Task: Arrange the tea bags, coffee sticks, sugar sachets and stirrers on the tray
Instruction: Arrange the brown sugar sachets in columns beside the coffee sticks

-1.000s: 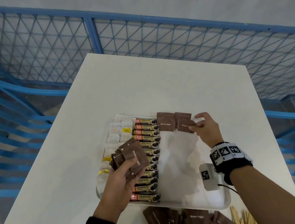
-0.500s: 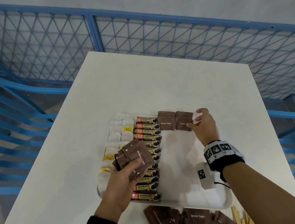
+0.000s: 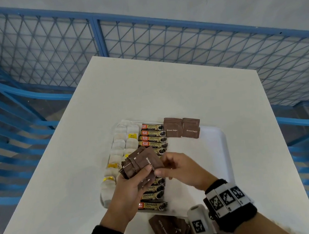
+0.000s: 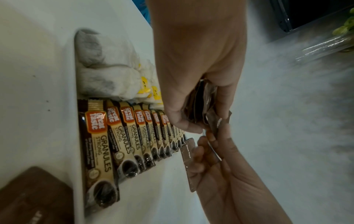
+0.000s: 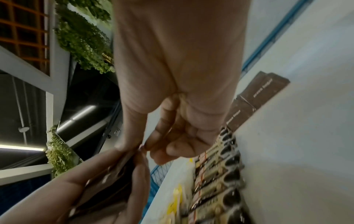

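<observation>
Right hand has come back from the far end of the tray, where it was setting sachets down 0.5 s ago, and now meets the left hand over the tray's middle. Left hand grips a fanned stack of brown sugar sachets, thumb across the front, fingers curled behind. Right thumb & forefinger pinch the edge of the top sachet in that stack; other fingers curled under, per right wrist view. Left wrist view shows one sachet in front of the right fingers, but can't tell if they grip it.

On tray: tea bags in two columns along the left edge, some w/ yellow tags. Coffee sticks lie in a column just beside them, partly hidden by the hands. Two short overlapping rows of placed sugar sachets sit at the far end, touching the sticks column; the top ones overlap the tray's rim. Rest of tray's right half bare white.

Loose pile of more sachets on the white table near the tray's near edge, by the right wrist. Blue mesh fence behind the table.
</observation>
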### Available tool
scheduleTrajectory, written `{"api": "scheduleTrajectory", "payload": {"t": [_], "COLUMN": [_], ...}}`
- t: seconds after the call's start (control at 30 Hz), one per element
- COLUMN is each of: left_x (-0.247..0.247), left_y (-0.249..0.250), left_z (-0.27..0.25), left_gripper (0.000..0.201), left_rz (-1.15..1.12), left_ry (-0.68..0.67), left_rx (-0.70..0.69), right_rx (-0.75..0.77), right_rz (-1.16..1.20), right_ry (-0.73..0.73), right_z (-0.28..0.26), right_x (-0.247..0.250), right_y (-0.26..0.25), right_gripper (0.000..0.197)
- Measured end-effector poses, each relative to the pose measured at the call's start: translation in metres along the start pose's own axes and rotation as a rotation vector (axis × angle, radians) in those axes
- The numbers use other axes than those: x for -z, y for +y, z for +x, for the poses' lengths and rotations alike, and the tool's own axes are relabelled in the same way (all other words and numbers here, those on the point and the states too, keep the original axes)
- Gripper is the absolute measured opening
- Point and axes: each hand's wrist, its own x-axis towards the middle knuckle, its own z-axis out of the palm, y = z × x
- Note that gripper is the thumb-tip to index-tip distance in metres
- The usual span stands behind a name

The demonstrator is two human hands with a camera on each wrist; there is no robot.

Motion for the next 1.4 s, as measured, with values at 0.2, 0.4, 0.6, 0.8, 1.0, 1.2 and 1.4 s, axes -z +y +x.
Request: {"api": "scheduleTrajectory", "payload": {"t": [0.2,0.4,0.6,0.8,1.0,1.2,1.4], "left_x": [-0.002,0.001,0.003,0.003,0.005,0.008,0.007], "left_y": [0.002,0.004,0.002,0.003,0.005,0.004,0.002], "left_z": [-0.002,-0.001,0.000,0.000,0.002,0.002,0.002], "left_gripper": [0.015,0.039,0.020,0.016,0.020,0.027,0.025], "left_rz": [-0.056,-0.092,-0.079,-0.099,-0.147,-0.116,-0.094], "left_ry": [0.002,0.020,0.057,0.071,0.087,0.078,0.050], "left_rx": [-0.002,0.016,0.040,0.067,0.081,0.044,0.032], "right_rx": [-0.025,-0.036,-0.076,-0.139,-0.123,-0.086,-0.107], "right_rz": [0.203,0.376,0.293,-0.112,-0.205,-0.215,-0.260], "right_ry": [0.047,0.170,0.512,0.713,0.705,0.771,0.793], "right_z": [-0.001,-0.002,0.014,0.043,0.059,0.069,0.074], "right_x": [-0.008,0.004,0.044,0.073,0.075,0.073,0.072], "right_y": [0.008,0.005,0.013,0.034,0.037,0.040,0.041], "right_gripper": [0.012,0.011,0.011,0.012,0.010,0.018,0.023]}}
